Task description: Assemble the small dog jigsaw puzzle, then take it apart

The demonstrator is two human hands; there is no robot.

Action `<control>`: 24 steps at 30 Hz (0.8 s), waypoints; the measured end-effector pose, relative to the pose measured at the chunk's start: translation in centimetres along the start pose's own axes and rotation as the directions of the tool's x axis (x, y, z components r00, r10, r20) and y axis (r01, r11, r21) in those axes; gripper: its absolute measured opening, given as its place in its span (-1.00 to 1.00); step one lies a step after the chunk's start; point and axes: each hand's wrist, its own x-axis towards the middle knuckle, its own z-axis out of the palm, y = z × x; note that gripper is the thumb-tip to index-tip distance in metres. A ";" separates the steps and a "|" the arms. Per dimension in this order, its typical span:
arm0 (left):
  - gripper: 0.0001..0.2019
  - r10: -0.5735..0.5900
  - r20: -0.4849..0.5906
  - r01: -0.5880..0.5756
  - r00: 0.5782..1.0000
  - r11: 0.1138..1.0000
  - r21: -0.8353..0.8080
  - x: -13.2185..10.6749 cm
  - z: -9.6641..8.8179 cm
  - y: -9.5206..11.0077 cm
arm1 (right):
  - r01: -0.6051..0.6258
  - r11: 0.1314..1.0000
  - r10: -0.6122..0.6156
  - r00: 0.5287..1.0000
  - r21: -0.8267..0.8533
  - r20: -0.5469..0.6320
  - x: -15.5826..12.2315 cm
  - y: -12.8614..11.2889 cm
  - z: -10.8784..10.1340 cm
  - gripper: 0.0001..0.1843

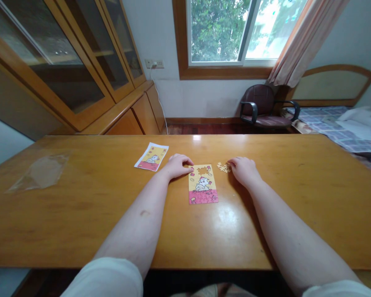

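A jigsaw puzzle (203,185) lies flat on the table, yellow above and pink below, with a white cartoon animal in the middle. Near its top a gap shows bare wood. My left hand (177,165) rests at the puzzle's upper left edge, thumb and fingers apart, the thumb touching the border. To the right of the puzzle is a small heap of loose puzzle pieces (224,167), pale side up. My right hand (241,168) has its fingertips drawn together at the heap's right side; whatever is between them is hidden.
On the wooden table (111,231), a printed picture card (151,157) with the same design lies left of my left hand. A clear plastic bag (41,172) is at the far left. Beyond the table stand a glass-door cabinet (111,97), an office chair (261,103) and a bed (324,119).
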 end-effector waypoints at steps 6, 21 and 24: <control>-0.81 -0.019 -0.088 0.012 0.996 0.997 -0.073 0.1 0.2 -0.4 | -0.001 0.998 -0.003 0.998 0.060 0.069 -0.1 1.2 -0.7 -0.72; -0.79 -0.027 -0.103 0.019 0.994 0.997 -0.078 0.3 0.5 -0.8 | 0.068 0.992 -0.082 0.987 0.105 0.137 -0.5 0.9 -0.5 -0.80; -0.79 -0.035 -0.087 0.029 0.996 0.997 -0.069 0.2 0.4 -0.6 | 0.054 0.991 -0.069 0.991 0.121 0.119 -0.6 0.9 -0.4 -0.82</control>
